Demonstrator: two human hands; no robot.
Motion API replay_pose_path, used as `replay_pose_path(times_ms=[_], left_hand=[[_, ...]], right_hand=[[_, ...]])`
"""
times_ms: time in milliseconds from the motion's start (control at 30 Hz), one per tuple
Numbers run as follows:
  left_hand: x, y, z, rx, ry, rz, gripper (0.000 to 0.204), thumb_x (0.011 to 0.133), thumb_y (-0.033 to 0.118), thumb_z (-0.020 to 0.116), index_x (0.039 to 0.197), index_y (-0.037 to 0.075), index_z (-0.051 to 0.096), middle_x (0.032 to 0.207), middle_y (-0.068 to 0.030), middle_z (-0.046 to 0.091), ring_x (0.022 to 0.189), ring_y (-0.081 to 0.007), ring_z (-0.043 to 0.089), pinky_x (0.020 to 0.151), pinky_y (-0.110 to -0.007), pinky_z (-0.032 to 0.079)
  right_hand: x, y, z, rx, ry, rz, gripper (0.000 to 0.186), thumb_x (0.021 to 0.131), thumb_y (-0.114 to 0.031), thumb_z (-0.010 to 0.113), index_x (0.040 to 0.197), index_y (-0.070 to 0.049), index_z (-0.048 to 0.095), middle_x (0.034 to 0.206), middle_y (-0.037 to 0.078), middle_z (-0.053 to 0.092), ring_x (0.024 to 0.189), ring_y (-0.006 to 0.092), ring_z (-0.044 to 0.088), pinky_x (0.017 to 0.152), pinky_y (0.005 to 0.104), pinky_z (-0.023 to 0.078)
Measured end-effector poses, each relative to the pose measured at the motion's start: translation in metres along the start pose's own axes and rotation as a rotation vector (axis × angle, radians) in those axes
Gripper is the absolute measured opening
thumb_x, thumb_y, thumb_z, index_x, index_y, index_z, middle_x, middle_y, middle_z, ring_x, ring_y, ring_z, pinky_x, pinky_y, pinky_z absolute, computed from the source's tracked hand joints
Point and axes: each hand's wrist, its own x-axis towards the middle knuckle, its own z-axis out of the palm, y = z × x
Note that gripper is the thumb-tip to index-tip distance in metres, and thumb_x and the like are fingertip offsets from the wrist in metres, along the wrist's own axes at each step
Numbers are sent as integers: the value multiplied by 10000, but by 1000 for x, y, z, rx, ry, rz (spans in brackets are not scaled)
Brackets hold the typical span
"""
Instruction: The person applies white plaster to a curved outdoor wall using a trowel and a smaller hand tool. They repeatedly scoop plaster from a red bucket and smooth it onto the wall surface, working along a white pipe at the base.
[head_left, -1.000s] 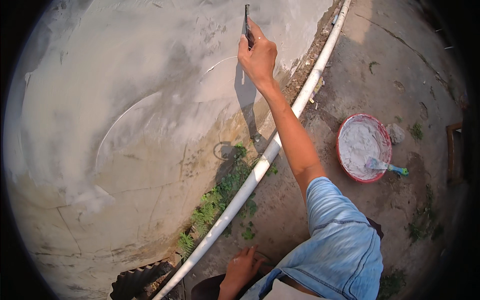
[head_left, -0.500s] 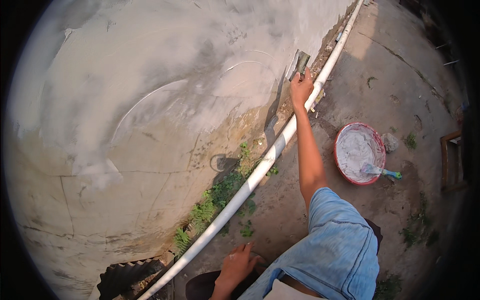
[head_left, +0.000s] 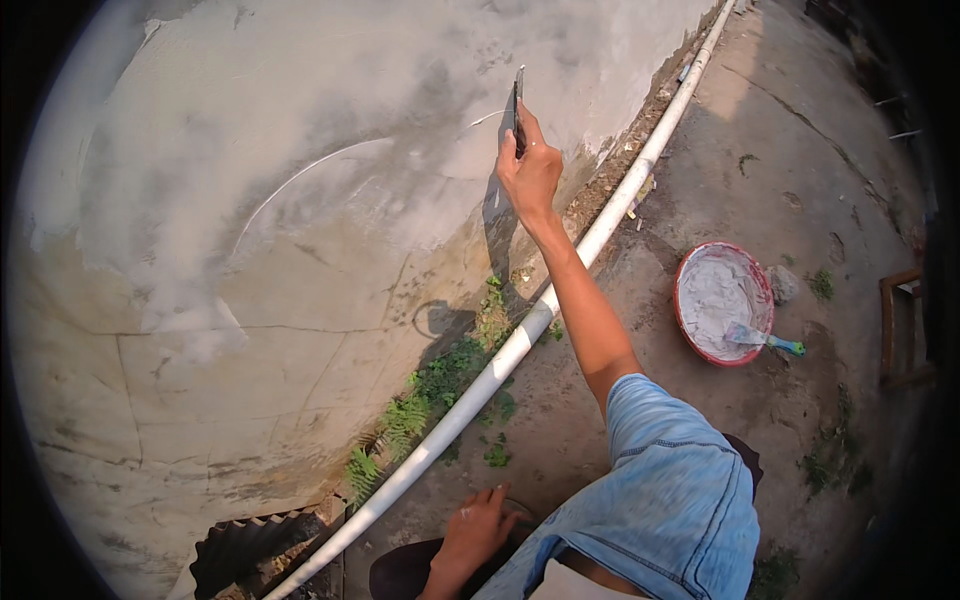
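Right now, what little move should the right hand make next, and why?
I'd probably sweep the flat blade in the right hand leftward over the short pale ridge: that line looks raised on the smeared wall, and the blade is right beside it.

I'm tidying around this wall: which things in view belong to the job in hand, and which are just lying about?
Part of the job:
flat blade in the right hand
partly coated wall
red tub of pale paste
scraper in the tub

Apparently just lying about:
white pipe along the wall's foot
corrugated sheet
stone beside the tub
brown frame
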Motion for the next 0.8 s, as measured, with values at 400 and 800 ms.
replay_pose_path(times_ms=[400, 800], left_hand=[[-10, 6, -10, -4, 23, -31, 530, 920, 370, 614, 1339, 69, 496, 1120, -186, 605, 1035, -364, 621, 824, -451, 529], [-15, 6, -8, -7, 30, -33, 535, 921, 372, 614, 1328, 44, 503, 1083, -182, 614, 993, -372, 626, 817, -450, 525]], right_hand=[[-46, 14, -57, -51, 71, 65, 327, 904, -23, 557, 1226, 6, 608, 736, 200, 664, 589, 249, 649, 537, 342, 471], [-78, 24, 0, 121, -16, 288, 391, 903, -49, 577, 1288, 18, 588, 873, 180, 709, 746, 190, 673, 640, 305, 521]])
